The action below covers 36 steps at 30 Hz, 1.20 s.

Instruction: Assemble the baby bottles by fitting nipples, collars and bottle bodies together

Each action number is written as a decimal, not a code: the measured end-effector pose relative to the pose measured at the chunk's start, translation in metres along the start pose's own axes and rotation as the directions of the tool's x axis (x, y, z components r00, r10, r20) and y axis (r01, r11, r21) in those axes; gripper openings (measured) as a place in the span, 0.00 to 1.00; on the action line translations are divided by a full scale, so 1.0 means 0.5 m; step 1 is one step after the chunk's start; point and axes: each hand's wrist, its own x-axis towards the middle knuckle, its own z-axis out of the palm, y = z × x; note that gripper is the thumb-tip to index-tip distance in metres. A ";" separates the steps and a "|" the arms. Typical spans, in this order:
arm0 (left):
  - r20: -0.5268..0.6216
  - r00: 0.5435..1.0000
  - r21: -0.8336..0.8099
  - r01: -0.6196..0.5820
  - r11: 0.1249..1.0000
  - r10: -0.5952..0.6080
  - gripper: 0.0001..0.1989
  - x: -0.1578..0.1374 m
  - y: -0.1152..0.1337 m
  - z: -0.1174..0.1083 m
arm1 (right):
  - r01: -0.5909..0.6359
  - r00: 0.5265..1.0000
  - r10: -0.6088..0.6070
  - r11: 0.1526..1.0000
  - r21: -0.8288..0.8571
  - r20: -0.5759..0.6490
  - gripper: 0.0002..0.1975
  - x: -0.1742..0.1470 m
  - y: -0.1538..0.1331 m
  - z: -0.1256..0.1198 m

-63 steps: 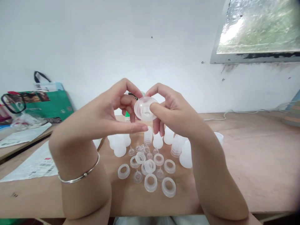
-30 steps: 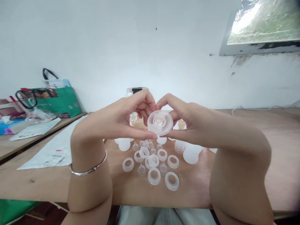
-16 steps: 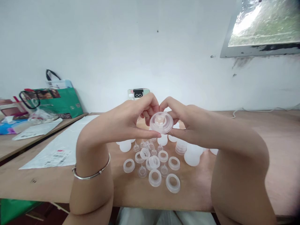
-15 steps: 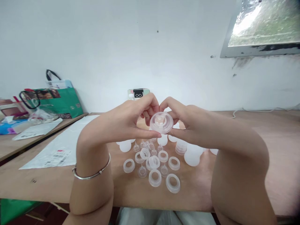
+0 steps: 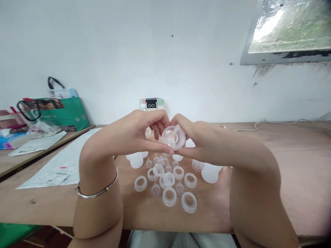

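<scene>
Between my two hands is a translucent bottle collar ring with a clear part, seemingly a nipple, in its middle. My left hand pinches its left side, thumb along the lower edge and index finger near the top. My right hand grips the right side in the same way, and some of its fingers are hidden. Below on the table lie several loose collar rings, some overlapping. Among them are several clear nipples with pointed tips. White rounded caps lie to both sides, partly behind my hands.
A white mailing bag covers the left of the wooden table. A green bag stands on the neighbouring table at left. A small box and a clear bottle stand by the wall. A white cable runs at back right.
Both hands have moved slightly left and down with the collar ring. The ring has turned a little, its face showing rounder. The loose parts on the table look undisturbed.
</scene>
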 end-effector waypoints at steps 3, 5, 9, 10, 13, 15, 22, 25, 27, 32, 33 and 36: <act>0.003 1.000 -0.025 0.019 1.000 -0.018 0.16 -0.002 0.000 -0.004 | 0.016 1.000 -0.016 0.998 0.056 -0.001 0.08 0.004 0.005 -0.001; -0.003 1.000 -0.049 0.021 0.999 -0.021 0.16 -0.002 0.000 -0.004 | 0.028 1.000 -0.028 0.995 0.096 -0.003 0.09 0.007 0.010 -0.005; -0.013 1.000 -0.070 0.013 0.997 -0.014 0.15 -0.002 0.001 -0.003 | 0.064 0.996 -0.055 0.990 0.130 -0.067 0.12 0.014 0.022 -0.011; -0.011 1.000 -0.069 0.013 0.997 -0.014 0.15 -0.002 0.001 -0.003 | 0.069 0.994 -0.058 0.989 0.131 -0.088 0.12 0.015 0.025 -0.012; 0.011 0.999 -0.062 0.032 0.998 -0.031 0.14 0.000 0.001 -0.001 | 0.056 0.995 -0.043 0.988 0.141 -0.093 0.13 0.018 0.030 -0.010; 0.016 0.999 -0.057 0.053 0.997 -0.052 0.13 0.003 0.000 0.002 | 0.035 0.998 -0.024 0.986 0.164 -0.066 0.13 0.021 0.034 -0.009; -0.024 0.996 -0.075 0.087 0.993 -0.089 0.16 0.012 -0.010 0.007 | 0.066 0.992 -0.030 0.949 0.309 -0.118 0.13 0.038 0.053 -0.008; 0.000 0.993 -0.074 0.118 0.990 -0.118 0.15 0.010 -0.018 0.003 | 0.067 0.989 -0.020 0.945 0.320 -0.146 0.13 0.046 0.055 -0.002; 0.050 0.989 -0.072 0.139 0.988 -0.136 0.15 0.006 -0.024 -0.002 | 0.057 0.990 -0.014 0.948 0.312 -0.138 0.14 0.053 0.052 0.008; 0.137 0.977 -0.098 0.179 0.979 -0.165 0.16 -0.004 -0.038 -0.017 | 0.056 0.993 -0.023 0.955 0.291 -0.116 0.16 0.072 0.041 0.034; 0.139 0.977 -0.109 0.179 0.978 -0.163 0.16 -0.005 -0.041 -0.018 | 0.065 0.992 -0.031 0.956 0.287 -0.122 0.15 0.074 0.039 0.037; 0.136 0.977 -0.123 0.184 0.975 -0.167 0.17 -0.008 -0.048 -0.022 | 0.087 0.988 -0.048 0.957 0.276 -0.144 0.15 0.079 0.037 0.045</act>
